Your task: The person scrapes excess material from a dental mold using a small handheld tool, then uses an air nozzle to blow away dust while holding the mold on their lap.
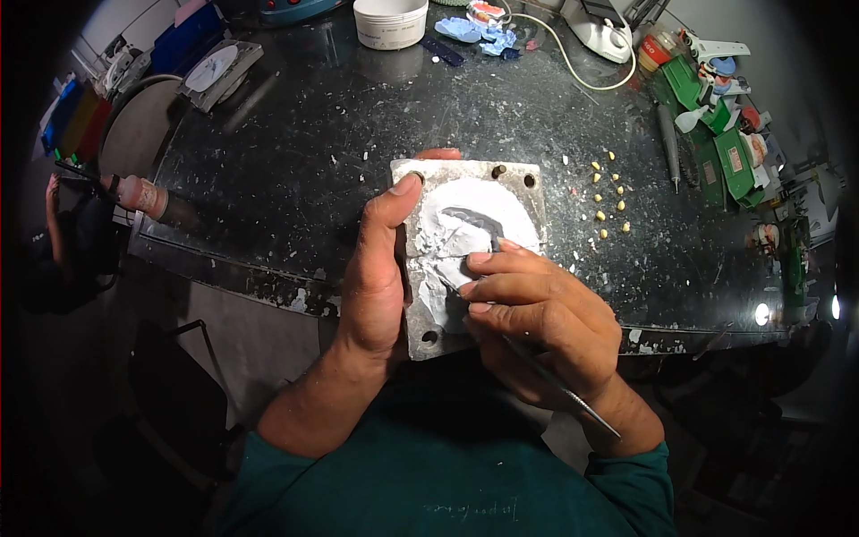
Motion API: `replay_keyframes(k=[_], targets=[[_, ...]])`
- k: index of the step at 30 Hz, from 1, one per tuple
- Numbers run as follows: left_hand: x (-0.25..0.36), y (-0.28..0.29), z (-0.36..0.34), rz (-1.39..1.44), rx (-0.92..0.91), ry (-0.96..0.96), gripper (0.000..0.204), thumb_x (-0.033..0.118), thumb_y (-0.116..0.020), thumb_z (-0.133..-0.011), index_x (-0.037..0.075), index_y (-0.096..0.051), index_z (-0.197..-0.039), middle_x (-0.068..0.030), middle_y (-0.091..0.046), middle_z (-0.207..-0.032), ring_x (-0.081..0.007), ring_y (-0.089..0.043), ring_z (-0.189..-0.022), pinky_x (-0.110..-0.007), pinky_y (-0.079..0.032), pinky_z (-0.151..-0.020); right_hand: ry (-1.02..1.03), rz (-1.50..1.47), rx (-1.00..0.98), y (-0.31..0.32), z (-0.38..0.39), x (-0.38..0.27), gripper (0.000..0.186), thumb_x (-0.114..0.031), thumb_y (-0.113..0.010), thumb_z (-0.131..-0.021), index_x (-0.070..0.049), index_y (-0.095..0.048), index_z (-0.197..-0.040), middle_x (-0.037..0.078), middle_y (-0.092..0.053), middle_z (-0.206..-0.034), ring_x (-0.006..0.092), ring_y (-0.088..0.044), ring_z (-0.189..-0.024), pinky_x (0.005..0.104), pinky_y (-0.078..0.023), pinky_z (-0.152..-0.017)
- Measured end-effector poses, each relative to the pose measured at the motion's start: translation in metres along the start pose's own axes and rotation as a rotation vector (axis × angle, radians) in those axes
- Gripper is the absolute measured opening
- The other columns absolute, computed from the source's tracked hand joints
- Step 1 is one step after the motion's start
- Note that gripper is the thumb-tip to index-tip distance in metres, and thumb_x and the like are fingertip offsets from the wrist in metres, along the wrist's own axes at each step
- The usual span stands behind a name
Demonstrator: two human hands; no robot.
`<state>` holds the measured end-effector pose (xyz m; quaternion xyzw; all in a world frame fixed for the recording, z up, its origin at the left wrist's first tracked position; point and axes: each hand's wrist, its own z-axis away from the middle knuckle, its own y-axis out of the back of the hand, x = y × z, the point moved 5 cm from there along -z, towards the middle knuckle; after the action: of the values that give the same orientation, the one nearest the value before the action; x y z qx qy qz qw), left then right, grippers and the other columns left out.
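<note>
My left hand (376, 286) grips the left side of a square metal flask (425, 318), thumb on its face near the upper corner. The flask holds white plaster (474, 197) with a dark curved recess (470, 217) and a rough, cracked lower part. My right hand (546, 318) is closed on a slim metal instrument (573, 394), whose textured handle points down toward my wrist. Its fingertips rest at the plaster over the flask's right middle; the instrument's working tip is hidden. Several small yellow tooth-shaped pieces (596, 190) lie on the bench right of the flask.
The dark bench (268, 134) holds a white tub (389, 20), blue putty pieces (458, 31), a white device (598, 31), a handpiece (669, 143), green trays (734, 174), a pink-capped jar (143, 197) and a plate (215, 67). Another person's arm (58, 224) is at far left. Chairs (174, 385) stand below.
</note>
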<state>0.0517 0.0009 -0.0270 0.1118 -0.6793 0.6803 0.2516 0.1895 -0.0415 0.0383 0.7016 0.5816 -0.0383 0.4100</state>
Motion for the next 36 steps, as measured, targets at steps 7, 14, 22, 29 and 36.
replay_keyframes(k=[7, 14, 22, 29, 36], targets=[[0.001, -0.002, 0.002, -0.089, 0.022, -0.065, 0.051, 0.040, -0.048, -0.110, 0.005, -0.053, -0.146, -0.0139, -0.070, -0.119, -0.0198, -0.071, -0.105, -0.035, -0.059, -0.094, 0.133, 0.121, -0.031, -0.003, -0.002, -0.009, 0.011, -0.002, -0.080, -0.081, 0.002, -0.075, -0.090, 0.016, -0.078, -0.105, 0.0326, -0.079, -0.106, 0.0454, -0.067, -0.095], [0.001, -0.001, 0.000, -0.135, 0.020, -0.073, 0.049, 0.038, -0.047, -0.110, 0.005, -0.055, -0.145, -0.0129, -0.070, -0.119, -0.0187, -0.071, -0.105, -0.035, -0.059, -0.094, 0.317, 0.286, -0.080, -0.004, -0.005, -0.011, 0.012, -0.008, -0.079, -0.079, -0.001, -0.073, -0.086, 0.017, -0.077, -0.108, 0.0303, -0.079, -0.102, 0.0421, -0.069, -0.092], [-0.001, -0.002, 0.001, -0.089, 0.010, -0.019, 0.048, 0.036, -0.048, -0.110, 0.005, -0.054, -0.146, -0.0136, -0.069, -0.121, -0.0196, -0.071, -0.109, -0.035, -0.059, -0.096, 0.226, 0.167, 0.038, 0.028, -0.013, -0.006, 0.020, 0.002, -0.084, -0.082, 0.002, -0.077, -0.100, 0.021, -0.078, -0.114, 0.0357, -0.079, -0.106, 0.0461, -0.068, -0.092], [0.000, 0.001, 0.001, -0.146, -0.001, -0.038, 0.049, 0.038, -0.048, -0.109, 0.006, -0.054, -0.146, -0.0132, -0.069, -0.121, -0.0183, -0.070, -0.106, -0.034, -0.057, -0.096, -0.053, -0.088, -0.114, 0.007, -0.009, 0.000, 0.021, 0.003, -0.085, -0.087, -0.005, -0.072, -0.101, 0.015, -0.082, -0.106, 0.0334, -0.080, -0.110, 0.0556, -0.061, -0.105], [0.000, 0.001, 0.001, -0.130, -0.012, -0.035, 0.049, 0.037, -0.048, -0.109, 0.005, -0.054, -0.146, -0.0127, -0.068, -0.120, -0.0179, -0.069, -0.107, -0.034, -0.057, -0.095, -0.108, -0.090, -0.101, 0.006, -0.011, -0.001, 0.023, 0.006, -0.086, -0.083, -0.004, -0.073, -0.100, 0.014, -0.081, -0.106, 0.0302, -0.080, -0.107, 0.0503, -0.063, -0.102]])
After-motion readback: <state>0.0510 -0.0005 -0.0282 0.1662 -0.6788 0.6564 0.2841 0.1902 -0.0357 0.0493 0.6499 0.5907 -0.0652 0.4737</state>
